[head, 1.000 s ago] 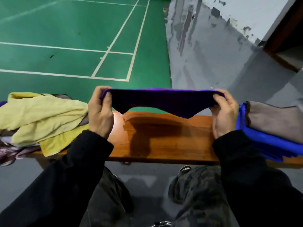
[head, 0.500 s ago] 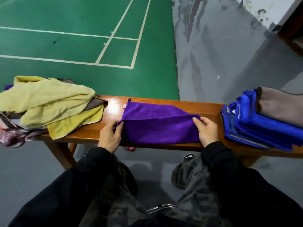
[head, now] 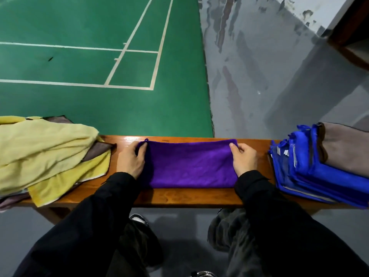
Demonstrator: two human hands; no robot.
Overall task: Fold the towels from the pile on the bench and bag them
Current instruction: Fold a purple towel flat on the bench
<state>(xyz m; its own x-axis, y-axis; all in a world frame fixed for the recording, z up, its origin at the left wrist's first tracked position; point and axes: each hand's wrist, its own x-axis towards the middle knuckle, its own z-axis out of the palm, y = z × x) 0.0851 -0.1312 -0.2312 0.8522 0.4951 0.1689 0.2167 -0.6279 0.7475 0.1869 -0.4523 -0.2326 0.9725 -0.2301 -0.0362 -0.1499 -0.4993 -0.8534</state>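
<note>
Towel (head: 189, 164), purple: mid-tabletop (head: 179, 196), now folded in half, having been held up stretched a second ago. Left hand (head: 130, 158) and right hand (head: 244, 158) pinch its far corners. Unfolded pile (head: 46, 152) at left end; folded stack (head: 319, 166) at right. Likely one more fold, then stacking.

Bench (head: 179, 198) running left to right, with a folded towel (head: 189, 164) lying flat at its middle. Left hand (head: 130, 158) at the towel's far-left corner, right hand (head: 243, 158) at its far-right corner (each resting on the cloth). Unfolded pile (head: 46, 154) at the bench's left end; folded stack (head: 319, 166) at its right end. Court floor (head: 99, 56) behind the bench.
</note>
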